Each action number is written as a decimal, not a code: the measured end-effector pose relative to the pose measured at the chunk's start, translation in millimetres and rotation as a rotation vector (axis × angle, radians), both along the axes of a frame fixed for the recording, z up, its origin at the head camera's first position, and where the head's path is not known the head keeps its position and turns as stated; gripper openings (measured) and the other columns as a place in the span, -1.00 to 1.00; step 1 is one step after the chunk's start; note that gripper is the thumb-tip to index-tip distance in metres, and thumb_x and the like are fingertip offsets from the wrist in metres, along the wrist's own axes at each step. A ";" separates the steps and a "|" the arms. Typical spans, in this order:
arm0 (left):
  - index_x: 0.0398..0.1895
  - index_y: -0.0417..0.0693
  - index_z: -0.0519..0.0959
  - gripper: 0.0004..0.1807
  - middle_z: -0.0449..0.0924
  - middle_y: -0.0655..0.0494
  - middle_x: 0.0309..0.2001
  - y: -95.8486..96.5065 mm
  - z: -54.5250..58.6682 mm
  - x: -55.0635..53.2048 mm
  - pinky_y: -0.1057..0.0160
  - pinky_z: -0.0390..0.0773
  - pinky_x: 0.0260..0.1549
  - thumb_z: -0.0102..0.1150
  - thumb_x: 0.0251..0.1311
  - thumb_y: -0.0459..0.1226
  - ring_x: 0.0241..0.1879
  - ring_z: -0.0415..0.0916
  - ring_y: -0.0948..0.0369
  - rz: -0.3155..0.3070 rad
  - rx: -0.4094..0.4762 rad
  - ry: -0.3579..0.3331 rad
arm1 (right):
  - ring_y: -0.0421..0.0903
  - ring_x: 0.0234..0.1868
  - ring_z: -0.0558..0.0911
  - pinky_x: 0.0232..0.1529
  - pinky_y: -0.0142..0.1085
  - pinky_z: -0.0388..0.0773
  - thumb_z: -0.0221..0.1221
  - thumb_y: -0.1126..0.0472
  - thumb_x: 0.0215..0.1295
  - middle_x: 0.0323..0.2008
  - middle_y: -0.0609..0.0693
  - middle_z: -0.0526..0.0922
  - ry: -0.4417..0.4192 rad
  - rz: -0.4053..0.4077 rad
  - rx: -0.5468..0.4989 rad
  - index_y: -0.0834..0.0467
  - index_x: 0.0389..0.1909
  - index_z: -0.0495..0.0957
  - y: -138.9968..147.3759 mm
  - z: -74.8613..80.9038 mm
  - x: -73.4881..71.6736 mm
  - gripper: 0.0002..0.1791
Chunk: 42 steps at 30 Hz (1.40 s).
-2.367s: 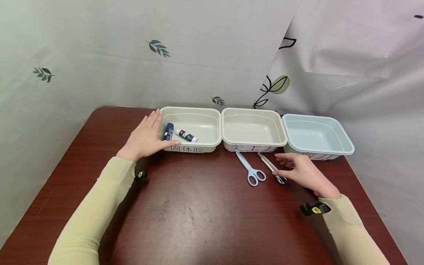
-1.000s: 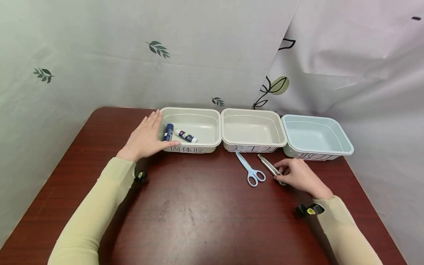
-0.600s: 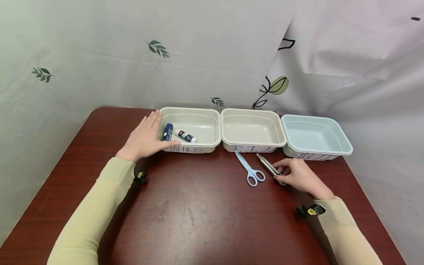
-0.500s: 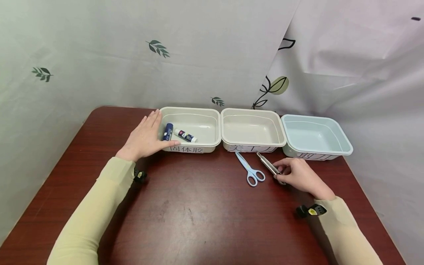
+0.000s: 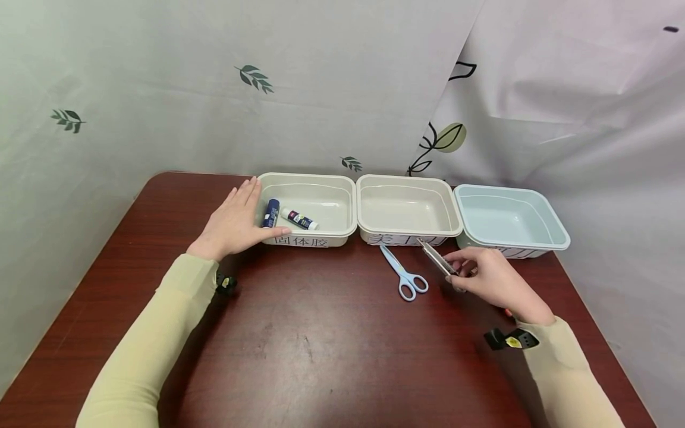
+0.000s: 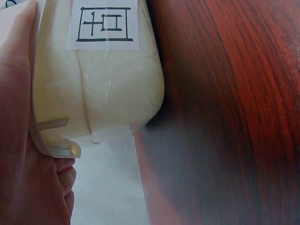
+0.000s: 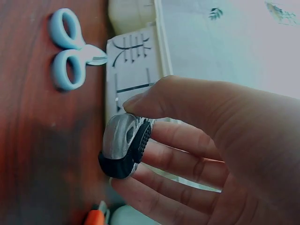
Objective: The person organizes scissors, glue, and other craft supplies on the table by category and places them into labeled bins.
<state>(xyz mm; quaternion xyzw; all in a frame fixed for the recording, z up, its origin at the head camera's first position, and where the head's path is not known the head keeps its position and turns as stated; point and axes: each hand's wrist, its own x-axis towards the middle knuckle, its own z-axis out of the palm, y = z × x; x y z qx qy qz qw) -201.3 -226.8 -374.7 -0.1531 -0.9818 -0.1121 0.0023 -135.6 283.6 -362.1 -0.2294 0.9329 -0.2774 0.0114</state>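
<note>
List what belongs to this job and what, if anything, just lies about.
Likely the job: knife in right hand, left box at left hand, middle box, blue box, scissors, glue sticks.

Likely just surroundings: patterned cloth; orange thing, mostly hidden, unclear.

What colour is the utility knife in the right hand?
The utility knife is silver and black, clearest in the right wrist view.

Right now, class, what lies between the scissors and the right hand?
The knife, held by the right hand, then a bare strip of table up to the scissors; the head view shows this.
</note>
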 end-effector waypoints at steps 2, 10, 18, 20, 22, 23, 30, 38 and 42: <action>0.59 -0.39 -0.21 0.39 -0.26 -0.30 0.60 -0.2 -0.3 -0.4 -0.03 -0.29 0.51 0.01 0.13 0.52 0.58 -0.31 -0.10 -0.001 -0.001 0.002 | -0.24 -0.45 0.63 -0.42 -0.35 0.59 0.47 0.36 0.06 -0.45 -0.19 0.65 0.009 -0.001 -0.006 0.16 -0.09 0.75 0.6 4.2 -0.5 -0.66; 0.59 -0.39 -0.21 0.39 -0.26 -0.30 0.60 0.1 -0.1 -1.0 -0.02 -0.30 0.52 0.01 0.13 0.52 0.59 -0.32 -0.10 -0.001 0.000 0.001 | -0.20 -0.42 0.65 -0.38 -0.42 0.62 0.44 0.38 0.09 -0.36 -0.11 0.66 0.053 -0.007 -0.057 0.15 -0.07 0.75 0.8 22.4 -6.5 -0.66; 0.60 -0.39 -0.22 0.39 -0.27 -0.30 0.60 0.6 0.7 -1.2 0.00 -0.33 0.51 0.01 0.13 0.52 0.59 -0.34 -0.09 0.001 0.002 -0.001 | -0.19 -0.36 0.67 -0.33 -0.37 0.69 0.42 0.37 0.16 -0.34 -0.10 0.68 0.074 -0.020 -0.071 0.13 -0.01 0.73 -3.4 32.0 -15.1 -0.66; 0.59 -0.39 -0.22 0.39 -0.27 -0.30 0.60 0.7 1.2 -1.1 0.00 -0.33 0.51 0.01 0.13 0.52 0.59 -0.34 -0.09 0.001 0.002 0.000 | -0.19 -0.35 0.67 -0.32 -0.32 0.70 0.41 0.38 0.16 -0.33 -0.12 0.69 0.100 -0.014 -0.073 0.13 -0.01 0.73 -4.7 33.0 -17.7 -0.66; 0.59 -0.39 -0.22 0.39 -0.27 -0.29 0.60 0.6 1.5 -1.0 0.00 -0.34 0.51 0.02 0.13 0.52 0.59 -0.34 -0.09 0.000 0.003 -0.002 | -0.20 -0.36 0.66 -0.33 -0.29 0.71 0.41 0.38 0.15 -0.32 -0.14 0.70 0.129 -0.009 -0.070 0.13 -0.01 0.74 -6.1 33.8 -20.5 -0.65; 0.59 -0.39 -0.22 0.39 -0.27 -0.29 0.60 0.5 1.7 -0.9 0.00 -0.34 0.51 0.02 0.13 0.52 0.59 -0.34 -0.09 0.001 0.003 -0.003 | -0.20 -0.36 0.66 -0.33 -0.27 0.71 0.41 0.39 0.15 -0.31 -0.15 0.70 0.144 -0.006 -0.067 0.13 -0.02 0.74 -7.0 34.2 -21.9 -0.65; 0.59 -0.39 -0.22 0.39 -0.27 -0.29 0.60 0.3 0.5 -0.7 -0.01 -0.32 0.51 0.00 0.13 0.52 0.59 -0.33 -0.10 0.003 0.004 -0.001 | -0.17 -0.32 0.66 -0.29 -0.22 0.72 0.39 0.42 0.13 -0.27 -0.14 0.71 0.194 0.002 -0.067 0.13 0.00 0.74 -13.9 35.5 -33.2 -0.62; 0.59 -0.39 -0.21 0.39 -0.26 -0.30 0.60 -0.1 -0.9 0.0 -0.02 -0.31 0.51 0.01 0.13 0.52 0.58 -0.31 -0.11 0.001 0.005 0.003 | -0.06 -0.27 0.70 -0.25 -0.21 0.72 0.40 0.46 0.14 -0.21 0.00 0.72 0.207 0.035 -0.103 0.24 0.01 0.73 -20.0 36.0 -53.8 -0.63; 0.60 -0.38 -0.21 0.39 -0.27 -0.29 0.60 -0.4 -1.3 -0.2 -0.01 -0.31 0.52 0.00 0.12 0.53 0.59 -0.32 -0.10 0.003 0.000 0.006 | -0.02 -0.23 0.71 -0.20 -0.22 0.71 0.42 0.41 0.18 -0.18 0.02 0.72 0.162 0.027 -0.103 0.24 0.02 0.73 -24.6 36.4 -66.6 -0.65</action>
